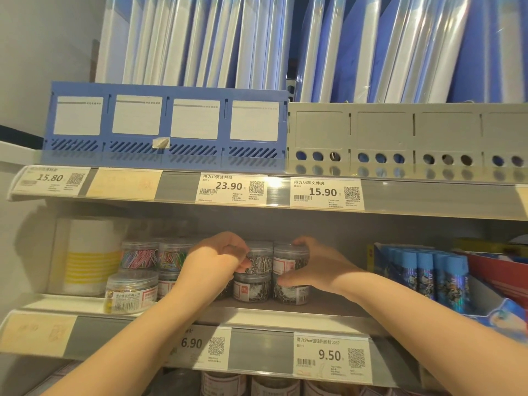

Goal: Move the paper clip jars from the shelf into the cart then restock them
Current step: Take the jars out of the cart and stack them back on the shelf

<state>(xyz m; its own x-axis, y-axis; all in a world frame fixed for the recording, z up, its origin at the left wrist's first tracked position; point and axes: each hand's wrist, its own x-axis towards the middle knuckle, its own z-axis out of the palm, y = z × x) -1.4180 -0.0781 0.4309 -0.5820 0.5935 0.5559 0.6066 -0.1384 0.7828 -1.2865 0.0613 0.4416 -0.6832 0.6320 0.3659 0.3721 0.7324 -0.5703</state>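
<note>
- Stationery-shop shelving fills the view; a grey metal shelf (257, 312) in the lower half carries the task's things, and no cart shows.
- Clear round plastic jars of silver paper clips (251, 290) stand at the middle of that shelf in two stacks of two, side by side.
- Left hand (217, 255) holds the upper-left jar (260, 262), its fingers (244, 264) curled against the jar's front and pinching it.
- Right hand (314, 267) clasps the upper-right jar (290, 261), with fingers curled over the lid and the thumb (285, 281) low, near the seam with the jar beneath.
- Clear jars of coloured paper clips (140, 255) sit just to the left, also stacked, with a jar of gold clips (131, 292) at the front edge.
- With so many jars on the shelf and both top jars in hand, this looks like either an early lift-off or a late restock; I cannot tell which.
- If it is the lift-off, nearly every jar is left to move.
- Farther out are a white box with yellow stripes (85, 255) at left, blue printed tubes (437, 272) at right, white price tags (331, 355) on the rail, and a blue plastic file rack (165, 124) and a grey file rack (400, 135) on the shelf above.
</note>
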